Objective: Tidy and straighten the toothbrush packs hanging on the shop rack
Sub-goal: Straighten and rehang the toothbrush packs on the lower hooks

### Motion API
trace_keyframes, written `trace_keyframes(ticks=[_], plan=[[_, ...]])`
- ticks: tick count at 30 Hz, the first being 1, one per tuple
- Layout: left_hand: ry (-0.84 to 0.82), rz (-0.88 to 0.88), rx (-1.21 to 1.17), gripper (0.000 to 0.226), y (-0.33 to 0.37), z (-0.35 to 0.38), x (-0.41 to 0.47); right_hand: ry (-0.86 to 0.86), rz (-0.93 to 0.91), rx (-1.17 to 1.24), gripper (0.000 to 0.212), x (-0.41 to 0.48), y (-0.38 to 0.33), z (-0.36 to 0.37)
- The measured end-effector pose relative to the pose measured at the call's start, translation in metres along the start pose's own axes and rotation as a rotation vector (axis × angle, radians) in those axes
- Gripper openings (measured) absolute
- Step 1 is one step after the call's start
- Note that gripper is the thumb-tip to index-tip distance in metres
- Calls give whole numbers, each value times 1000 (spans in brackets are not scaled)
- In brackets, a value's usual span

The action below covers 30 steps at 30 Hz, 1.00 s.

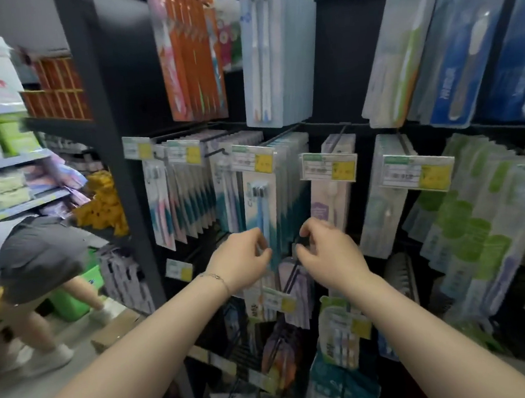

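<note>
A: What are the fingers doing?

B: The left hand (241,261) is pinching the lower edge of the front of the teal packs (260,205), its fingers (258,240) closing on the card. The right hand (326,250) is curling its fingers (306,230) at the row's other lower corner. Blur is hiding whether they are gripping card or only touching it, so I cannot tell.

A: And where are those packs hanging?

B: On one hook of the rack (120,179), straight above both hands, their bottom edge lying between the two sets of fingers.

A: How far along is the tidying looking?

B: I am judging it as partly done. The teal row is hanging fairly square while it is being handled. The three rows just left of the fingers are hanging fairly flush. Just right of them the lilac packs (331,205) are looking upright. Far to the right, the green packs (479,227) are fanning out and leaning, so they are waiting for attention. Some packs below the hands are tilting too.

A: Counts?

B: I am counting two hands, five tags (253,160) along this tier, at least seven rows across it, and at least four rows above. Packs within a row are overlapping too much to count.
</note>
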State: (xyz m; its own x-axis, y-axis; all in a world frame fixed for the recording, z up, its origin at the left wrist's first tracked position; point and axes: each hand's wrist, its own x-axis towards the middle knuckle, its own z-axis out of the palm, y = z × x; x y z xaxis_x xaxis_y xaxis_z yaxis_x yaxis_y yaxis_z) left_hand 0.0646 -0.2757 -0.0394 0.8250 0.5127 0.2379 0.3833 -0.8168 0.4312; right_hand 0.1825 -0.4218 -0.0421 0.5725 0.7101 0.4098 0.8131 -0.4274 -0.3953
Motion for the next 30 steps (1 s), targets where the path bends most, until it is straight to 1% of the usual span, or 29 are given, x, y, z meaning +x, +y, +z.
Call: trace_keyframes(ticks=[4,10,13,17,23,27,30], plan=[[6,-22,48,13,-23,-1,-12,-16,-43,-78,22,0,-10,15],[-52,-15,100,14,-68,3,-15,-47,-24,-115,26,2,-27,41],[-99,24,135,14,-89,6,-16,-35,24,-55,22,0,-39,60],[-194,73,177,20,-117,13,-20,-27,62,16,17,-9,-59,92],[-300,122,213,23,-162,28,-17,-21,94,-22,12,-15,-83,132],[-345,153,202,22,-188,44,-14,-9,118,-42,14,-21,-88,156],[-365,183,182,21,-204,59,-11,-11,138,-54,11,-25,-90,173]])
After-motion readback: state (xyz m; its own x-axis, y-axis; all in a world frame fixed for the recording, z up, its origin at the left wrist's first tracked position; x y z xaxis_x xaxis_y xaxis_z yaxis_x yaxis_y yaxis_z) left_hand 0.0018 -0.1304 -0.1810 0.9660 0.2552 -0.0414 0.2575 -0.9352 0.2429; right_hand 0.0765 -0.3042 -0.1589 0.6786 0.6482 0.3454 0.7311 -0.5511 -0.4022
